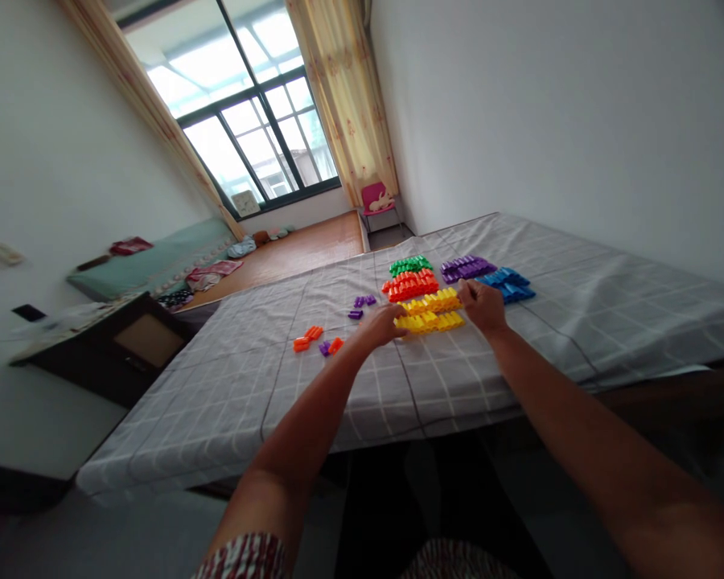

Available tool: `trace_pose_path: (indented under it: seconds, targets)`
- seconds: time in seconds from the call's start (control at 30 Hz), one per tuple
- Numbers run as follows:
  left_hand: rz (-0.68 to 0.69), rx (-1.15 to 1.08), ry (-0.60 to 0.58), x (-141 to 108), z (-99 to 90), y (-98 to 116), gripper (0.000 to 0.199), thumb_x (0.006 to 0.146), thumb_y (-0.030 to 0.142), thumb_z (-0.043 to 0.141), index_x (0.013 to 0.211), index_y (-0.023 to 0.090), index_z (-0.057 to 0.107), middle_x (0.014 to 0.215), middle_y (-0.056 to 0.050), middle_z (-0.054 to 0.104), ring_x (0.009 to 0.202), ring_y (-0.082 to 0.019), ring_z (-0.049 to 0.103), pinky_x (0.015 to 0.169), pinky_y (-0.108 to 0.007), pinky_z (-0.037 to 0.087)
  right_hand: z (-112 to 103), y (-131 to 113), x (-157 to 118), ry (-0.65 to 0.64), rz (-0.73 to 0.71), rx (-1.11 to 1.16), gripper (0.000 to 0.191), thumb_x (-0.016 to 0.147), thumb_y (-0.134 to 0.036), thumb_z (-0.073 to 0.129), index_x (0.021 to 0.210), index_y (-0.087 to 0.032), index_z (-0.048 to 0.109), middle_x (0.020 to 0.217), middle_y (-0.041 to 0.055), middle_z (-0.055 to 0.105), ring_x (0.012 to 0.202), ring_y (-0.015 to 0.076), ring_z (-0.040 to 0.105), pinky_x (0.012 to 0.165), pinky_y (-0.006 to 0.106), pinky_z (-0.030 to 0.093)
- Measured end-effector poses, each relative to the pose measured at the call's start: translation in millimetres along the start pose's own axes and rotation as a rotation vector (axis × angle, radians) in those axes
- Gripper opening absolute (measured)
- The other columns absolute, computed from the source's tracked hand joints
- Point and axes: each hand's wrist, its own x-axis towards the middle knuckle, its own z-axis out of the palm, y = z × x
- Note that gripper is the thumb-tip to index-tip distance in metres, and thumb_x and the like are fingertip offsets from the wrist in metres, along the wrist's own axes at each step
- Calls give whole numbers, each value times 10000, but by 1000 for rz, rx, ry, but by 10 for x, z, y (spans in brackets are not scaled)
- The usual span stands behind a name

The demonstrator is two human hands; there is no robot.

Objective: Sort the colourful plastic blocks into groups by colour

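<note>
On the rumpled grey checked cloth, the left hand and right hand were apart, flanking glossy, ridged yellow rows, though I couldn't tell their grip.

One dark-framed window, 11 o'clock, is admitting daylight; one patterned yellow curtain is hanging at 12 o'clock, near one pink chair. One dark cabinet is standing at 9 o'clock; one plain white wall is rising at 2 o'clock.
</note>
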Motion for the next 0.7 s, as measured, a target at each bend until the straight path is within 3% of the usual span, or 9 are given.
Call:
trace_pose_path:
  seconds: [0.1, 0.2, 0.3, 0.43, 0.53, 0.6, 0.7]
  targets:
    - [18, 14, 31, -60, 94, 103, 459, 744, 330, 713, 1181, 207, 646, 1147, -87, 627, 855, -184, 640, 821, -307, 503, -4, 0, -2, -3, -3, -2, 467, 936, -444, 356, 639, -182, 603, 608, 83, 627, 635, 174, 558, 591, 261, 338]
    - [-12, 5, 114, -164, 23, -23, 505, 792, 433, 662, 1255, 240, 604, 1243, -85, 583, 845, -169, 646, 815, -300, 505, -5, 8, -3, -13, -17, 0, 466, 933, -446, 361, 632, -181, 599, 605, 81, 627, 616, 170, 552, 590, 263, 336]
    - [-149, 25, 220, -320, -194, -404, 433, 866, 502, 545, 1202, 246, 636, 1191, -64, 616, 841, -158, 648, 821, -285, 493, 3, 20, -8, -16, -24, 5, 469, 930, -456, 364, 634, -181, 601, 604, 81, 631, 611, 170, 556, 584, 265, 333]
    - [-430, 153, 329, -650, -495, -1184, 366, 905, 434, 493, 1101, 195, 689, 1158, -102, 645, 1066, -222, 603, 948, -311, 432, 11, 34, -17, -5, -26, 6, 489, 934, -479, 350, 638, -182, 600, 618, 71, 645, 596, 165, 562, 578, 266, 332]
    - [-695, 175, 302, -911, -559, -1667, 373, 909, 398, 474, 1093, 153, 686, 1160, -152, 650, 1156, -268, 553, 1005, -365, 382, 8, 37, -26, -1, -42, 17, 493, 939, -480, 337, 646, -182, 600, 632, 64, 655, 603, 163, 577, 587, 265, 342]
    - [-777, 100, 256, -1010, -504, -1827, 354, 906, 375, 468, 1060, 147, 691, 1127, -157, 666, 1158, -279, 549, 1003, -382, 376, 10, 37, -36, -3, -58, 12, 494, 940, -478, 332, 642, -185, 595, 622, 58, 649, 608, 162, 582, 597, 264, 351]
    - [-733, -15, 252, -982, -327, -1822, 303, 905, 340, 464, 990, 171, 701, 1077, -117, 690, 1145, -243, 555, 998, -347, 376, 31, 40, -59, -30, -73, -31, 483, 934, -478, 344, 630, -192, 587, 585, 45, 626, 583, 159, 570, 592, 265, 352]
